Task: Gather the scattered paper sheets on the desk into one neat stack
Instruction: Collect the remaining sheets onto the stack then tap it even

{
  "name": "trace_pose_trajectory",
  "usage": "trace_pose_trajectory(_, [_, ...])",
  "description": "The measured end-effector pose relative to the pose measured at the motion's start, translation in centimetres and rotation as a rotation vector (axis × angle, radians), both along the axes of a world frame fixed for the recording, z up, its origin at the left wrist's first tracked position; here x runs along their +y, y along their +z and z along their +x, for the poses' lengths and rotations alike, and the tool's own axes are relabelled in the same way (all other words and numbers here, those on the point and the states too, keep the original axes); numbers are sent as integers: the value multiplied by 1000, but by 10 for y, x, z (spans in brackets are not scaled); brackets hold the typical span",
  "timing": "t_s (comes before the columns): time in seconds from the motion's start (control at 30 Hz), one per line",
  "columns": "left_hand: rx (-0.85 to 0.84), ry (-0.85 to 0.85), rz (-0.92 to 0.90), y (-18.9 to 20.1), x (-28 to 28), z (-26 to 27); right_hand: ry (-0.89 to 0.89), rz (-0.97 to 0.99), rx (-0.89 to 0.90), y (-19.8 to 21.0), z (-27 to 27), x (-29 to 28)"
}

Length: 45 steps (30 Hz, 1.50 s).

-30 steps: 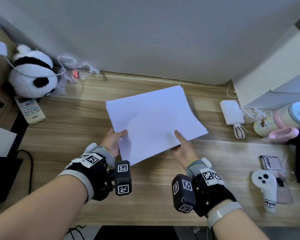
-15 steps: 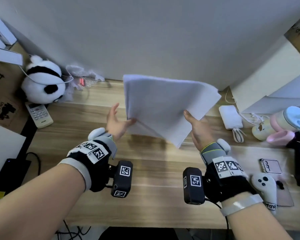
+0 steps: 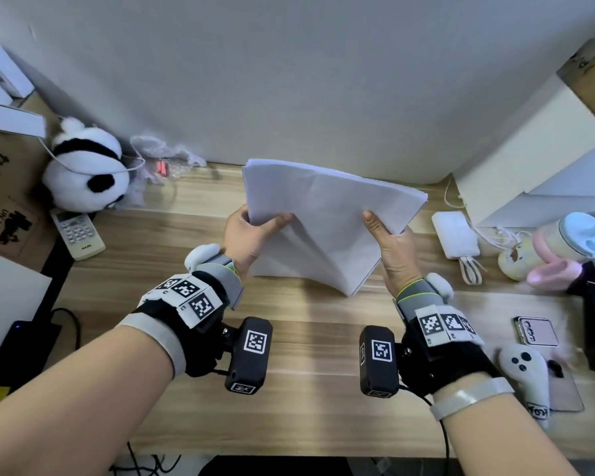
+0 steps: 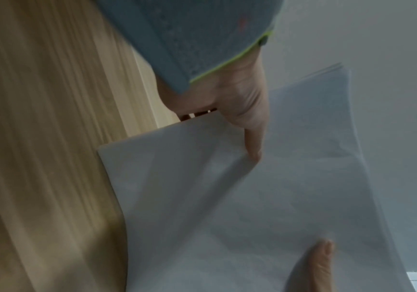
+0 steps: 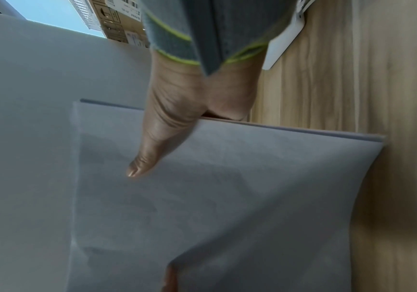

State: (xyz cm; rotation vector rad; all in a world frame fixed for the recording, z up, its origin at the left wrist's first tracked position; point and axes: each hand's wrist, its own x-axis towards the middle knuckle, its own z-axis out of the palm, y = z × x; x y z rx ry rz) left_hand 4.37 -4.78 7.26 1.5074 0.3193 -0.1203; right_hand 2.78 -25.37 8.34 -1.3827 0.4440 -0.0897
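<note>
A stack of white paper sheets [image 3: 327,214] is held tilted up over the wooden desk [image 3: 306,338], its lowest corner close to the desktop. My left hand [image 3: 267,223] pinches the stack's left edge, thumb on the near face. My right hand [image 3: 380,231] pinches the right edge the same way. In the left wrist view the left hand [image 4: 247,138] lays its thumb on the paper [image 4: 252,197]. In the right wrist view the right hand [image 5: 152,150] presses its thumb on the sheets [image 5: 227,197]. The fingers behind the paper are hidden.
A panda plush [image 3: 83,173] and a remote [image 3: 78,233] sit at the back left, beside a cardboard box [image 3: 0,187]. On the right lie a power bank [image 3: 455,235], a pink and blue cup [image 3: 571,242], a phone [image 3: 536,331] and a white controller [image 3: 526,369].
The stack went from lying nearly flat on the desk to raised and tilted upright. My left hand, open beside it half a second ago, now pinches its left edge.
</note>
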Motion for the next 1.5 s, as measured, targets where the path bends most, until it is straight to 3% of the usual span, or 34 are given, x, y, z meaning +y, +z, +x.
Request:
trace_pose_trajectory(0.3, [81,99,-12,22,-10,2,-38,-14,2,-5,1,9])
trace_pose_trajectory(0.57, [-100,240,-38,48,-14,16,-22,-60,-29,0,5,9])
trace_pose_trajectory(0.9, [-107,390,-67,60,-22,23,-36,-54,-25,5,3,10])
trace_pose_trajectory(1.33, [-179,333,-95,53,-19,19,3,-55,-10,-1,-2,11])
trace_pose_trajectory(1.5, [-174,114,-35,32,-9,11,40,-79,56,-16,-8,7])
